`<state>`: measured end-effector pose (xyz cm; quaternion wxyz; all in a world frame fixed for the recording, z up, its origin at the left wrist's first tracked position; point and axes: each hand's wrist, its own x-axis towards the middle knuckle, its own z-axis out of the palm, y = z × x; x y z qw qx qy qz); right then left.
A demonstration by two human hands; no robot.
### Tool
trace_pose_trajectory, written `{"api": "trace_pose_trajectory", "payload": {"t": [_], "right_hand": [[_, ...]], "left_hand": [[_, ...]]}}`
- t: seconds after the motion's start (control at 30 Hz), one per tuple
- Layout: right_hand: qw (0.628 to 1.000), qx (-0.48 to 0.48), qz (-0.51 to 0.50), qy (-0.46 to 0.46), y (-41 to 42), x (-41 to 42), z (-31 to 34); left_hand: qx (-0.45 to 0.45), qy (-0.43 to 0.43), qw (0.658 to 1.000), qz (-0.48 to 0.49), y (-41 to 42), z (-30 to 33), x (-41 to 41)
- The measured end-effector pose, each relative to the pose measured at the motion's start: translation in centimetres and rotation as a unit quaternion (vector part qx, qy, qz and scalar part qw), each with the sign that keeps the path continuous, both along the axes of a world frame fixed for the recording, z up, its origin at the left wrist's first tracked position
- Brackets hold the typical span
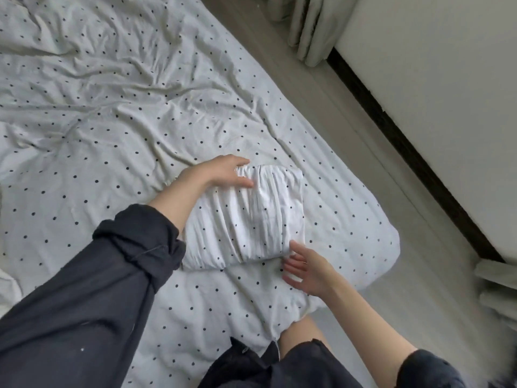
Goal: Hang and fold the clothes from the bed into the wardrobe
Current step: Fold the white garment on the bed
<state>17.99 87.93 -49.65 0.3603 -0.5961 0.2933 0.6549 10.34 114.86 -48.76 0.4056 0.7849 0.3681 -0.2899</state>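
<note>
Head view: a folded white garment point(246, 217) lay on the dotted bed cover point(112, 113), near the bed's corner by the floor. Its long side ran from the near left to the far right. The left hand point(226, 170) rested at the far end, fingers loose, thumb on the cloth. The right hand point(305, 268) was open at the near edge, fingertips touching the fold. Sliding both palms underneath should lift it without spoiling the folds.
</note>
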Motion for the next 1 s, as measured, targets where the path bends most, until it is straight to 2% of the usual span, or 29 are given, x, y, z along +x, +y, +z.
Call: {"api": "trace_pose_trajectory", "payload": {"t": [0.07,0.13,0.23,0.3,0.47,0.57,0.63,0.7,0.77,0.9,1.0], "right_hand": [[0.995,0.030,-0.073,0.055,0.0,-1.4,-0.3],[0.989,0.056,-0.123,0.068,0.3,-2.3,-0.5],[0.988,0.064,-0.133,0.053,0.3,-2.6,-0.4],[0.988,0.076,-0.127,0.038,0.5,-2.0,-0.3],[0.992,0.118,-0.033,-0.034,3.8,1.2,1.4],[0.982,0.161,0.032,-0.093,7.7,3.5,3.1],[0.969,0.196,0.067,-0.138,10.2,4.5,3.8],[0.952,0.196,0.122,-0.203,11.4,4.9,3.4],[0.934,0.170,0.201,-0.244,11.2,4.2,2.3],[0.933,0.170,0.272,-0.162,9.0,2.0,-0.2],[0.951,0.184,0.218,-0.117,7.9,1.0,-1.3]], "left_hand": [[0.011,0.010,1.000,0.010,0.5,-1.0,0.0],[0.036,0.001,0.999,0.029,0.8,-1.0,-0.3],[0.029,-0.018,0.999,0.043,0.8,-0.2,-0.9],[-0.005,-0.023,0.996,0.088,0.9,0.3,-2.0],[-0.095,-0.009,0.955,0.280,1.7,2.1,-6.2],[-0.174,-0.006,0.904,0.391,1.3,3.0,-9.8],[-0.209,-0.014,0.858,0.470,0.7,2.9,-12.8],[-0.237,-0.029,0.816,0.526,-0.4,2.3,-15.0],[-0.250,-0.046,0.791,0.557,-1.2,1.8,-16.2],[-0.269,-0.080,0.789,0.546,-0.7,0.8,-16.6],[-0.284,-0.080,0.797,0.527,-0.2,0.3,-16.5]]}}
